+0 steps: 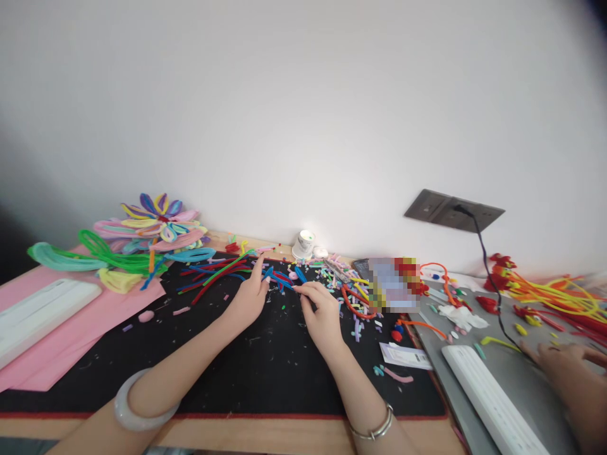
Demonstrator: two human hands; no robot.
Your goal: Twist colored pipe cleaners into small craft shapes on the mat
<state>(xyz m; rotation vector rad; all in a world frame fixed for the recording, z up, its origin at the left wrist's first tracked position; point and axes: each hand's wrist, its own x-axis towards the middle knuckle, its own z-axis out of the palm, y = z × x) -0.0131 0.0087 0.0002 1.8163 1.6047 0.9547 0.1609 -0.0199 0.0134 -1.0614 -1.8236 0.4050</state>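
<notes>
My left hand [251, 294] is closed at the thumb and fingers on blue pipe cleaners [282, 280], which stretch across above the black mat. My right hand [322, 309] pinches the other end of the blue pieces, where a small bent loop [300, 273] stands up by its fingertips. Just left of my left hand, red, green and blue pipe cleaners [208, 278] lie in a loose bundle. Cut bits in pastel colours [337, 272] are heaped beyond my right hand. The exact grip of the fingertips is partly hidden.
Pipe-cleaner flowers [161, 221] and green loops [99, 256] lie at left on pink sheets [109, 322], beside a white box [47, 309]. A paper cup [303, 245] stands by the wall. At right, another person's hand [566, 370] rests near a cable [486, 265] and white lamp [488, 398].
</notes>
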